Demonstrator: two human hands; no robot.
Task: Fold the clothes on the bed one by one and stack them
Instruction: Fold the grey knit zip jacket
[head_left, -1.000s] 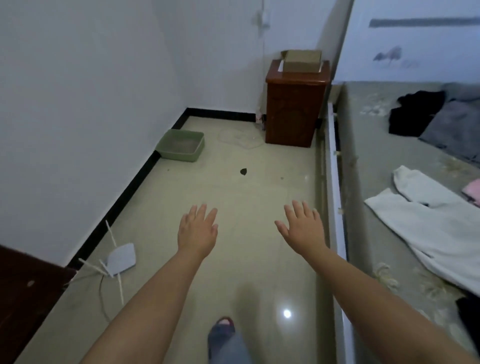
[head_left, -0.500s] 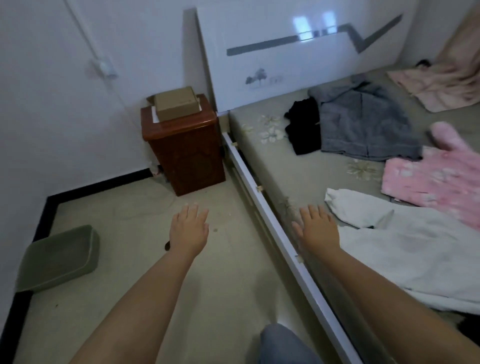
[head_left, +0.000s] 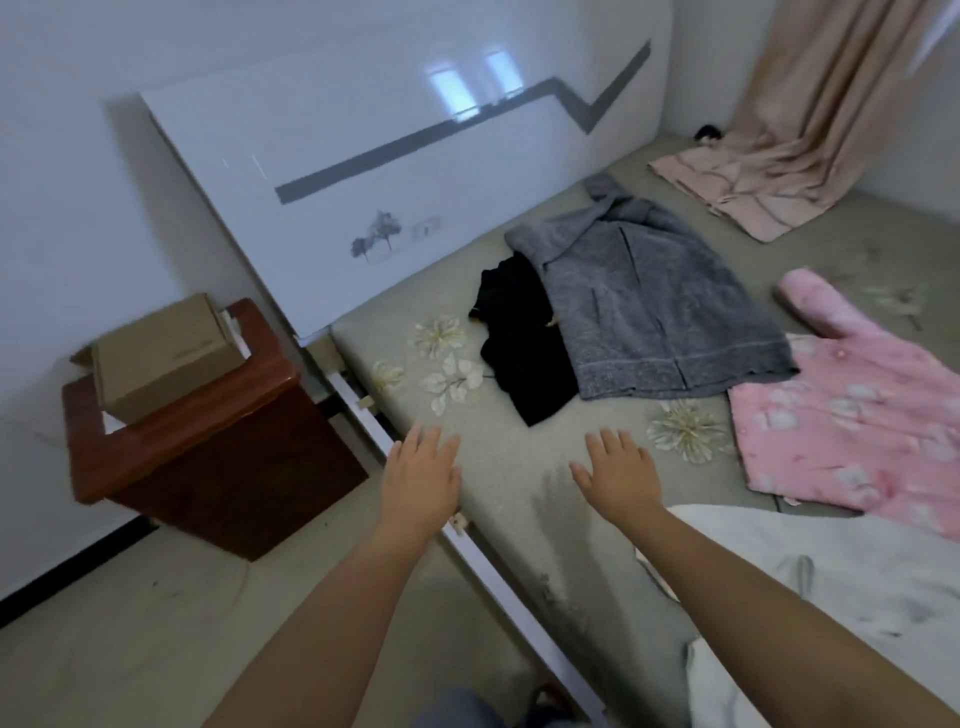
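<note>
Both hands flat, fingers straight, holding nothing: left hand (head_left: 421, 480) over bed (head_left: 524, 499) edge, right hand (head_left: 618, 478) over mattress. Nightstand (head_left: 218, 447) beside white headboard (head_left: 363, 171); curtain (head_left: 810, 98) far corner.

Four loose garments lay on one bed (head_left: 519, 499): one black (head_left: 524, 358), one grey (head_left: 654, 312), one pink (head_left: 857, 415), one white (head_left: 831, 587). One cardboard box (head_left: 161, 358). One wooden cabinet (head_left: 218, 457). One curtain (head_left: 810, 104).
</note>
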